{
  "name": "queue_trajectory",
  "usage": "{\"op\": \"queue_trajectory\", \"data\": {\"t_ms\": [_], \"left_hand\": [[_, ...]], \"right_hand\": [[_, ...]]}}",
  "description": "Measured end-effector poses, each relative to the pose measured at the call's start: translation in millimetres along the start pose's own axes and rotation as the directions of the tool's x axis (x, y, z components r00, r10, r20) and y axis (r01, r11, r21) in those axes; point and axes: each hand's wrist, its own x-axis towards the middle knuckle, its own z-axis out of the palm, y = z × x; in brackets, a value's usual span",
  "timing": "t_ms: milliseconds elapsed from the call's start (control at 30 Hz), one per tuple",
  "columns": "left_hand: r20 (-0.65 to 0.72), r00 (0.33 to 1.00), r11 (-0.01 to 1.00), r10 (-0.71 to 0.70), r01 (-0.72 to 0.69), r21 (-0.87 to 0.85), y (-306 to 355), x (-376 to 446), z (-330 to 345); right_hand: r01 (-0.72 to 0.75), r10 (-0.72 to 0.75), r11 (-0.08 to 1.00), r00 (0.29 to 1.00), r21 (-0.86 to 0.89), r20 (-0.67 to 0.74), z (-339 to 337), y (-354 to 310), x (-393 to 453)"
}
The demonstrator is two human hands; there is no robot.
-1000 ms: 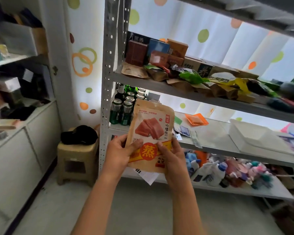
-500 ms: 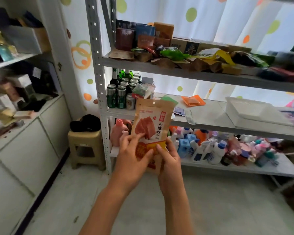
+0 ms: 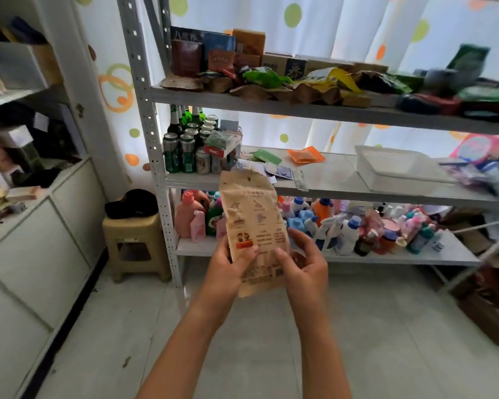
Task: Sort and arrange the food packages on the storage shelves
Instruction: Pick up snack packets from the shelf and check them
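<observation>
Two hands holding a tan kraft-paper food pouch (image 3: pixel 254 228) upright before a grey metal shelving rack (image 3: pixel 144 116).

The left hand (image 3: pixel 228 264) and right hand (image 3: pixel 306 262) each close on the pouch's lower half, thumbs on its printed back panel, which faces the camera; the pouch hangs in the air level with the middle shelf (image 3: pixel 329 185) and in front of the bottom shelf's plastic cleaning bottles (image 3: pixel 340 230). Judged step: inspecting the pouch before shelving it. Similar brown pouches (image 3: pixel 271 90) lie jumbled on the top shelf (image 3: pixel 300 109), so the next move likely calls for raising the pouch there and setting it among like packets, or onto bare space on the middle shelf.
</observation>
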Motion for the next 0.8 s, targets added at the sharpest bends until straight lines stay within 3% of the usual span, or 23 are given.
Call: {"op": "queue_trajectory", "data": {"t_ms": [100, 267, 567, 800], "left_hand": [[0.056, 0.998, 1.000, -0.009, 0.011, -0.027, -0.7, -3.6, 10.1], [0.098, 0.995, 0.999, 0.010, -0.014, 0.034, -3.0, -3.2, 12.4], [-0.045, 0.996, 0.992, 0.078, -0.073, 0.101, -23.0, 17.3, 8.9], [-0.165, 0.985, 0.987, 0.055, -0.028, 0.161, -22.0, 42.5, -3.3]], "right_hand": [[-0.079, 0.078, 0.996, 0.996, -0.036, -0.049, -23.0, -5.9, -0.2], [-0.162, 0.157, 0.980, 0.986, 0.112, 0.047, -44.4, -6.9, -1.2], [-0.207, 0.201, 0.941, 0.978, 0.269, 0.051, -34.5, 20.3, 15.2], [-0.257, 0.254, 0.933, 0.966, 0.252, 0.047, -9.0, 41.8, 43.3]]}}
